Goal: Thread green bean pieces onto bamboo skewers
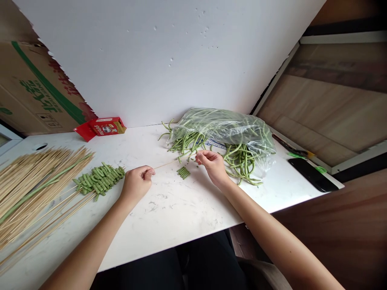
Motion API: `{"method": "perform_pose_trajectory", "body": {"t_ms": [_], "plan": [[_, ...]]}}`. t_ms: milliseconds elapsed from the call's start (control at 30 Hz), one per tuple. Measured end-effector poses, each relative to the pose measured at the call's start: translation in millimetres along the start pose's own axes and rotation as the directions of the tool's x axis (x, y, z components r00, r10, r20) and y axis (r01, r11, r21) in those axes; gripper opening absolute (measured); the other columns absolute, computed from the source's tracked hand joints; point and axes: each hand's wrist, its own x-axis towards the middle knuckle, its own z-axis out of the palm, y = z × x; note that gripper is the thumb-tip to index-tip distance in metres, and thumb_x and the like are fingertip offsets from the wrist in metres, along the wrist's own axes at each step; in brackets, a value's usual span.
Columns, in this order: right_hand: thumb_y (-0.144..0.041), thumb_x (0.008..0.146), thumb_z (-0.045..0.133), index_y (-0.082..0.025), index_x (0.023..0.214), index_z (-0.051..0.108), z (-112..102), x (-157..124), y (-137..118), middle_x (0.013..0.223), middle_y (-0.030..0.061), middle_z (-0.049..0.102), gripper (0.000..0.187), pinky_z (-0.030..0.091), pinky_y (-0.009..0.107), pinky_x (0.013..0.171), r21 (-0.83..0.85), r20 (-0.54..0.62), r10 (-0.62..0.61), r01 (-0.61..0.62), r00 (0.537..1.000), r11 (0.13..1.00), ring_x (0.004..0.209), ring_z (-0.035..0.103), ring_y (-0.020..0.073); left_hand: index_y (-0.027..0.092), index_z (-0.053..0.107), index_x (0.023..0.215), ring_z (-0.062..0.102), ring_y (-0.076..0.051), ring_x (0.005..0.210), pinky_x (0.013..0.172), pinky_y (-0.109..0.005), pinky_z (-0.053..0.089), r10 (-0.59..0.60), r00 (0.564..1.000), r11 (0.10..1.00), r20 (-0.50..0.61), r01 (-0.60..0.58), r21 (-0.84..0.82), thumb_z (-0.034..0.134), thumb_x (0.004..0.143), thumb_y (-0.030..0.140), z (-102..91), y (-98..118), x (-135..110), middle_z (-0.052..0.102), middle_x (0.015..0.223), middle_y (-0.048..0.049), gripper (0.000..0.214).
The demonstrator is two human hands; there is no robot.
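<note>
A thin bamboo skewer (169, 163) spans the space between my two hands above the white tabletop. My left hand (138, 180) is closed round one end of it. My right hand (211, 164) pinches at the other end; whether a bean piece is also between those fingers I cannot tell. Below the skewer lies a small row of cut green bean pieces (183, 172). Left of my left hand, several skewers threaded with bean pieces (99, 180) lie side by side. Beyond my right hand, long green beans (242, 161) spill from a clear plastic bag (223, 121).
Loose bamboo skewers (33, 177) cover the table's left side, with a long bean across them. A red box (109, 126) stands at the back left, before a cardboard box (39, 92). A black phone (313, 174) and a cutter knife (287, 146) lie near the right edge.
</note>
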Motion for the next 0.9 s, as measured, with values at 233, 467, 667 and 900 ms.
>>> {"method": "perform_pose_trajectory", "body": {"t_ms": [233, 467, 667, 900], "plan": [[-0.061, 0.08, 0.089, -0.022, 0.078, 0.079, 2, -1, 1, 0.077, 0.0039, 0.072, 0.041, 0.051, 0.033, 0.071, 0.001, 0.013, 0.019, -0.019, 1.0, 1.0, 0.071, 0.06, 0.0172, 0.02, 0.079, 0.081, 0.064, -0.018, 0.062, 0.064, -0.029, 0.044, 0.0, 1.0, 1.0, -0.02, 0.0, -0.007, 0.058, 0.091, 0.031, -0.7, 3, -2, 0.079, 0.076, -0.004, 0.026], [-0.059, 0.081, 0.089, -0.021, 0.08, 0.079, 4, -1, 5, 0.077, 0.0036, 0.072, 0.04, 0.05, 0.032, 0.07, 0.009, 0.016, 0.013, -0.013, 1.0, 1.0, 0.07, 0.06, 0.0164, 0.02, 0.079, 0.081, 0.061, -0.016, 0.059, 0.062, -0.028, 0.043, 0.0, 1.0, 1.0, -0.031, -0.001, -0.03, 0.059, 0.091, 0.031, 4.0, 6, -4, 0.078, 0.074, -0.0032, 0.025], [-0.061, 0.079, 0.09, -0.02, 0.076, 0.077, 8, -2, 6, 0.075, 0.0037, 0.071, 0.043, 0.05, 0.032, 0.068, -0.015, 0.023, 0.018, -0.018, 1.0, 1.0, 0.068, 0.059, 0.0165, 0.019, 0.078, 0.081, 0.06, -0.016, 0.059, 0.06, -0.027, 0.041, 0.037, 0.999, 0.999, -0.008, -0.037, -0.034, 0.06, 0.092, 0.031, 9.4, 12, -9, 0.073, 0.067, -0.0027, 0.025], [-0.062, 0.078, 0.09, -0.019, 0.076, 0.076, 11, -4, 7, 0.072, 0.0033, 0.069, 0.045, 0.049, 0.032, 0.067, -0.04, 0.037, 0.022, -0.021, 0.999, 0.999, 0.067, 0.058, 0.0161, 0.019, 0.077, 0.08, 0.051, -0.013, 0.055, 0.058, -0.025, 0.04, 0.063, 0.998, 0.996, 0.03, -0.061, -0.065, 0.058, 0.094, 0.036, 11.5, 20, -12, 0.065, 0.06, 0.0003, 0.029]]}}
